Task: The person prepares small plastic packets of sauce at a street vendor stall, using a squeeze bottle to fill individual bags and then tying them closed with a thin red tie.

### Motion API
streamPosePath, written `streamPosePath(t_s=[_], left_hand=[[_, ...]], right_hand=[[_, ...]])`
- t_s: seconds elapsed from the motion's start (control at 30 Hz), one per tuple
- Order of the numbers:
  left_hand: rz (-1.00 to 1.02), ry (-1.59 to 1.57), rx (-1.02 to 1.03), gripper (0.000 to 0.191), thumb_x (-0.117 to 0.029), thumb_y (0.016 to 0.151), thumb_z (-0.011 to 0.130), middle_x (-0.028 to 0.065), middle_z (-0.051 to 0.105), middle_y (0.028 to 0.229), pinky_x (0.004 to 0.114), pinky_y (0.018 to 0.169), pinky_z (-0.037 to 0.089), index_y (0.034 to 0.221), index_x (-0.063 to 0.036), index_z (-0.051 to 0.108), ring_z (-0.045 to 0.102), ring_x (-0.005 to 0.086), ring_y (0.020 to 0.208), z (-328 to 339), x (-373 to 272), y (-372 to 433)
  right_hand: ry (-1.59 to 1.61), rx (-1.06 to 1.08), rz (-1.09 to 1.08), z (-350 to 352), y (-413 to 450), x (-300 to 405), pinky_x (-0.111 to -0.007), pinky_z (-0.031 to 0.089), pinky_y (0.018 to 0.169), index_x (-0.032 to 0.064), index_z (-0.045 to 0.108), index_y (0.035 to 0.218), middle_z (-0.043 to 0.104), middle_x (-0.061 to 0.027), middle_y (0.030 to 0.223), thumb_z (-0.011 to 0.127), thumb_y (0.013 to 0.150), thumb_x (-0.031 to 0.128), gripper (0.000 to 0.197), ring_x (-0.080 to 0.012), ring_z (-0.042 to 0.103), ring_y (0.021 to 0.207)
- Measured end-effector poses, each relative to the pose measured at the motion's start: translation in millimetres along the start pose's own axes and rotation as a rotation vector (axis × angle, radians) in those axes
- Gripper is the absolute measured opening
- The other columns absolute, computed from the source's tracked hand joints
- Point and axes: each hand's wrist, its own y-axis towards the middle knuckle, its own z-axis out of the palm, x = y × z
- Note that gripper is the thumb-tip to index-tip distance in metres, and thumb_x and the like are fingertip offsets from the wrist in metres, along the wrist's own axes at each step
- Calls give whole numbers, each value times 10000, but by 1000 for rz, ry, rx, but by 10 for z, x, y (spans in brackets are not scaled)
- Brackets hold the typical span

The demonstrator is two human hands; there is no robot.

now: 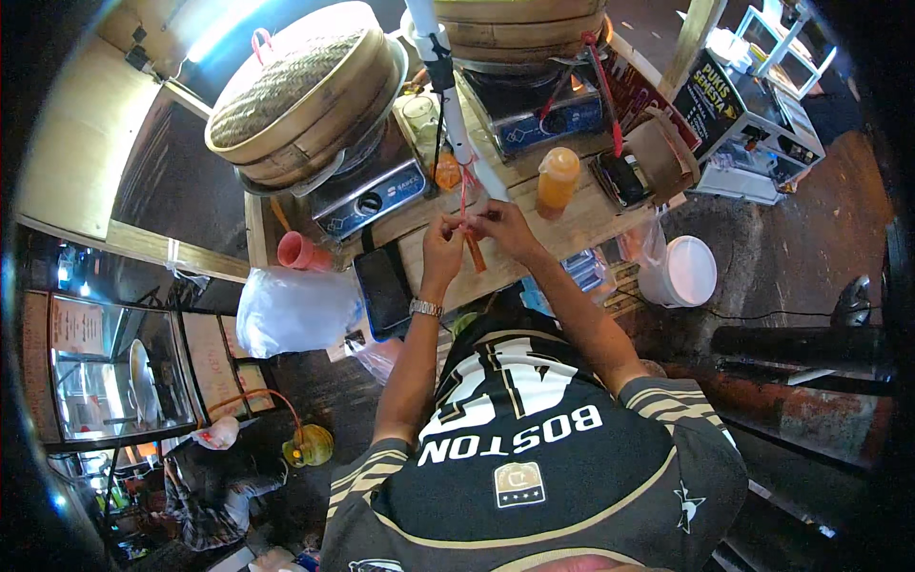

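My left hand (443, 249) and my right hand (506, 227) meet over the table's front part, fingertips pinched together. Between them they grip the top of a narrow orange-brown sachet (475, 255), which looks like thin plastic with sauce inside. Pinkish-red ties (466, 187) hang from a white pipe (457, 121) and reach down to my fingers; whether a tie is wound around the sachet is hidden. Right of my hands stands a squeeze bottle (557, 182) of orange sauce. A black phone or tablet (382, 289) lies left of my left wrist.
Two gas stoves (372, 200) (550, 121) carry large bamboo steamers (300, 93) (522, 32) at the back. A red plastic cup (302, 250) and a bundle of clear plastic bags (297, 311) are at left. An open cardboard box (661, 154) sits right; below it is a white bucket (690, 270).
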Motion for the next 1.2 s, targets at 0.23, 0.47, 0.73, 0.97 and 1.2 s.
streamPosePath(t_s=[0.23, 0.47, 0.73, 0.97, 1.2], left_hand=[[-40, 207, -232, 86, -93, 942, 660, 95, 676, 892, 307, 708, 511, 963, -20, 621, 635, 158, 792, 167, -82, -374], [-269, 135, -244, 148, -149, 942, 682, 80, 676, 841, 305, 678, 496, 948, -11, 630, 619, 151, 756, 83, -65, -826], [-413, -82, -42, 131, -145, 973, 629, 15, 618, 761, 256, 556, 419, 1037, -33, 608, 522, 73, 610, -1, -104, -1045], [-403, 18, 65, 235, -210, 986, 602, 64, 625, 735, 293, 596, 467, 1168, -66, 570, 592, 136, 644, -128, -164, -628], [-26, 350, -18, 355, -218, 938, 675, 118, 690, 968, 353, 709, 541, 1245, -71, 575, 684, 236, 808, 47, -424, -353]], right_hand=[[-6, -37, -247, 186, -50, -265, -344, 547, 766, 39, 605, 921, 696, -81, 866, 664, 944, 163, 139, -184, 661, 801], [86, -16, 110, 225, -258, -246, -337, 566, 680, 17, 533, 908, 648, -112, 733, 604, 935, 111, 121, -192, 655, 665], [301, -49, 237, 76, -320, -129, -381, 602, 733, 29, 519, 929, 704, -212, 1016, 570, 960, 104, 96, -263, 718, 782], [51, 12, 112, 26, -275, 96, -299, 539, 609, -2, 585, 927, 614, -65, 675, 626, 951, 132, 142, -126, 579, 556], [-198, 79, 4, -75, -227, 138, -281, 491, 587, 30, 623, 948, 650, -40, 758, 636, 973, 148, 122, -99, 603, 637]])
